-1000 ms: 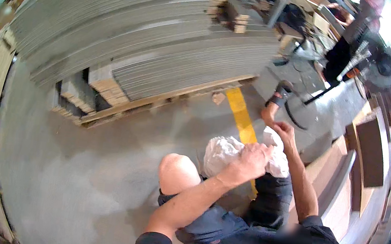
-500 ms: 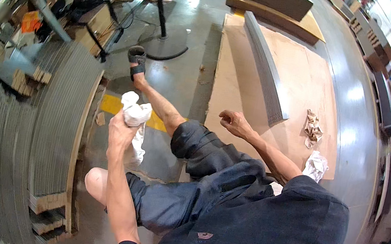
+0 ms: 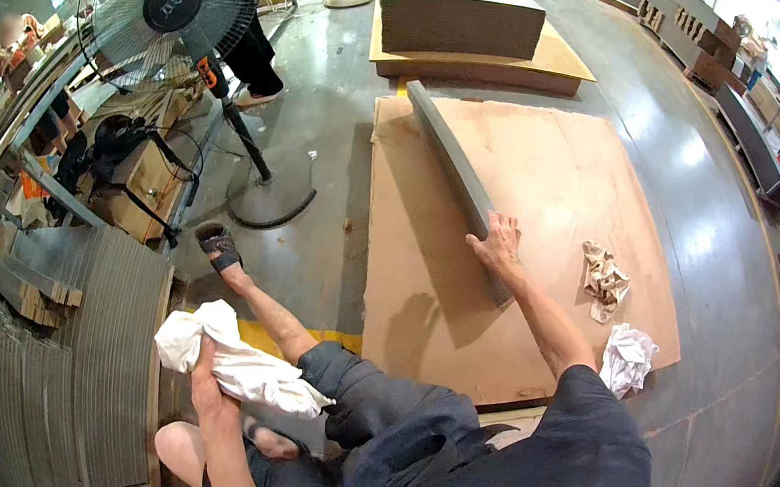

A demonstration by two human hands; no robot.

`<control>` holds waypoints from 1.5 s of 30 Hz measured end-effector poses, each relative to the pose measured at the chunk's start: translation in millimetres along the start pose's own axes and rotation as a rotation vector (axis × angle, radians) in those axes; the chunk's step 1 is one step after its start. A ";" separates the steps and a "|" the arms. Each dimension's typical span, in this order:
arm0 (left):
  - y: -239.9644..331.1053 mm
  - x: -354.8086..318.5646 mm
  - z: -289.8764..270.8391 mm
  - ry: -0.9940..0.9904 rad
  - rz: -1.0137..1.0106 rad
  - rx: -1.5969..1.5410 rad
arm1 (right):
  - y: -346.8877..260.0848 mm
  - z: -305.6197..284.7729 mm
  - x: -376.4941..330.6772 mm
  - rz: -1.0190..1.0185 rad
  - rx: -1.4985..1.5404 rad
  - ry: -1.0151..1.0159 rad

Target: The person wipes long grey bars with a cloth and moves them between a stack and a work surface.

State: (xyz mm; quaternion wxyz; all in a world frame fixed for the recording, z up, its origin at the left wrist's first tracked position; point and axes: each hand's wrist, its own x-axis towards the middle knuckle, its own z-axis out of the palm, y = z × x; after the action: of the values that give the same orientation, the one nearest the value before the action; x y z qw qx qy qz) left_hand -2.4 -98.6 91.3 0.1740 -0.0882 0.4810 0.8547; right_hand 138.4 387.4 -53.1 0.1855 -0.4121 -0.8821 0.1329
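My left hand (image 3: 207, 377) is closed around a bunched white cloth (image 3: 273, 385), whose loose end hangs toward my knee. Fingers spread, my right hand (image 3: 499, 245) rests on the near part of a long, narrow stack of grey boards (image 3: 453, 157). That stack lies on a large brown sheet (image 3: 574, 160) and casts a shadow to its left. Right of the hand, a crumpled beige cloth (image 3: 603, 280) lies on the sheet, with a crumpled white cloth (image 3: 629, 360) near the sheet's right corner.
Many grey boards (image 3: 118, 344) stand packed together on my left. A pedestal fan (image 3: 172, 4) stands at the upper left, with a person in dark trousers (image 3: 258, 63) behind it. Beyond the sheet, a grey stack (image 3: 463, 28) sits on a yellowish board (image 3: 558, 65).
My right hand has moved forward onto the grey boards and its fingers have spread. The white cloth in my left hand hangs more stretched out. The view has tilted up, showing the fan.
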 end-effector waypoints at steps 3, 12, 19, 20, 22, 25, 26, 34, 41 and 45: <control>0.2 -26.0 17.9 0.059 -0.049 0.000 | 6.7 5.8 15.3 0.072 -0.044 -0.015; -25.4 -52.6 14.4 -0.087 -0.008 -0.077 | 50.6 42.4 29.8 0.061 -0.136 -0.136; -46.6 -52.2 11.3 -0.053 -0.042 -0.127 | 40.0 21.7 31.9 0.249 -0.106 -0.267; -51.9 -47.1 5.3 -0.054 -0.020 -0.106 | 35.8 12.8 32.0 0.267 -0.052 -0.269; -59.8 -39.4 3.7 -0.081 -0.068 -0.092 | 38.2 -3.3 22.3 0.190 0.020 -0.149; -72.0 -25.8 20.5 -0.129 -0.141 -0.173 | 43.2 -21.4 -20.9 0.097 0.133 -0.055; -75.3 -25.0 33.6 -0.188 -0.142 -0.165 | 42.9 -28.2 -41.0 0.068 0.166 -0.037; -153.9 37.4 69.8 -0.163 -0.397 -0.136 | -64.1 -89.7 -198.3 -0.255 0.372 -0.262; -94.5 153.2 -8.7 0.127 -0.096 -0.132 | -92.9 -93.6 -219.9 -0.545 0.417 -0.445; 33.6 206.6 -101.4 -0.046 -0.032 -0.206 | -51.7 -109.7 -226.6 -0.614 0.363 -0.542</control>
State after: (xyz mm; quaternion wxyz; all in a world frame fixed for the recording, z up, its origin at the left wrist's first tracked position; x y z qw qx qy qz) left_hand -207.8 -157.2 -0.7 0.1887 -0.0939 0.3851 0.8985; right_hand 285.3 188.1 15.8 0.0476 -0.0425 -0.9427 0.3275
